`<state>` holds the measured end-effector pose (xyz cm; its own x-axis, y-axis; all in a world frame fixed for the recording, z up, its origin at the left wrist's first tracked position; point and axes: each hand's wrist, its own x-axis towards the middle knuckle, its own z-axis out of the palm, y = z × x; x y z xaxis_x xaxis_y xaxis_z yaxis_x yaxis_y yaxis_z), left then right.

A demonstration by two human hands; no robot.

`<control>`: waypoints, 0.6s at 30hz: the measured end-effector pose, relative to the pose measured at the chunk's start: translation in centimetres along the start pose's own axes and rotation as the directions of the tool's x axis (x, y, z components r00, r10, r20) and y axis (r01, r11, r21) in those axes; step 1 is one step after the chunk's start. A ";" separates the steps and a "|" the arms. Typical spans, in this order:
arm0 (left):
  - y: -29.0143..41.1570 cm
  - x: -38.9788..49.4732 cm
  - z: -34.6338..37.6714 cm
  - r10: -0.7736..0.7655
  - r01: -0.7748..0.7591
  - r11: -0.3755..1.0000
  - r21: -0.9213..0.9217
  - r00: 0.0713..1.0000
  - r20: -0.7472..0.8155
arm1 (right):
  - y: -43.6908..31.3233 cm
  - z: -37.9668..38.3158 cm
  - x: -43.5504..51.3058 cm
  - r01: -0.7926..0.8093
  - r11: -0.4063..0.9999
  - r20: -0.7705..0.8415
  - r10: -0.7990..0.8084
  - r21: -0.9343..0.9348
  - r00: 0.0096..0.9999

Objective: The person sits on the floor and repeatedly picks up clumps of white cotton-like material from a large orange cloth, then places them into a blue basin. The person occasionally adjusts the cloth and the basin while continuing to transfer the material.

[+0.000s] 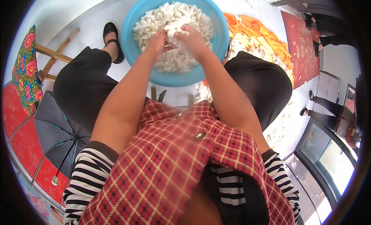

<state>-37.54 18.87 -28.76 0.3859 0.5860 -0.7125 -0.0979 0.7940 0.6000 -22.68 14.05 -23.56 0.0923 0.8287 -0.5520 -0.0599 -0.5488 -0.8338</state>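
Observation:
Between my legs stands a round blue plastic basin [129,42], filled with whitish tufts [150,20] that look like raw seed cotton. Over the middle of the basin, my left hand [157,44] and my right hand [193,40] hold one loose, bright white clump [174,29] between them. The right thumb and forefinger pinch its near right side. My left fingers are curled at its left, partly hidden by the hand itself. Below the hands, more white fluff [176,61] lies in the basin's near half.
Right of the basin, an orange cloth [258,33] lies on the floor with tufts strewn over it. A red mat [301,48] lies beyond. An open black umbrella [55,123] and a flowered cushion [27,68] are at left. Other people's legs [324,107] show at right.

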 end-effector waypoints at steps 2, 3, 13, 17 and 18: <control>0.6 -0.3 -0.1 -0.070 0.070 0.997 -0.023 0.997 0.028 | -0.5 0.0 -0.8 0.014 0.957 0.066 -0.034 0.289 0.997; 0.7 -0.3 0.0 -0.028 0.031 0.999 -0.037 0.996 0.088 | -0.9 0.1 -1.0 0.060 0.998 0.005 -0.060 0.038 0.998; 0.6 -1.8 0.3 0.028 -0.017 0.999 -0.043 0.963 0.267 | -3.3 -0.1 -3.2 0.160 0.983 -0.016 -0.162 -0.091 0.987; 1.1 -2.2 1.0 0.016 -0.026 0.999 0.044 0.975 0.221 | -3.2 -1.2 -3.3 0.166 0.973 -0.265 -0.206 -0.162 0.942; 1.3 -2.4 1.1 0.009 -0.025 0.997 0.071 0.974 0.227 | -3.2 -1.6 -3.3 0.197 0.971 -0.261 -0.227 -0.135 0.938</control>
<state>-37.58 18.37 -25.88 0.5831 0.5408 -0.6063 -0.0422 0.7654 0.6421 -21.24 12.87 -19.11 0.3600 0.8732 -0.3286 0.0940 -0.3844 -0.9184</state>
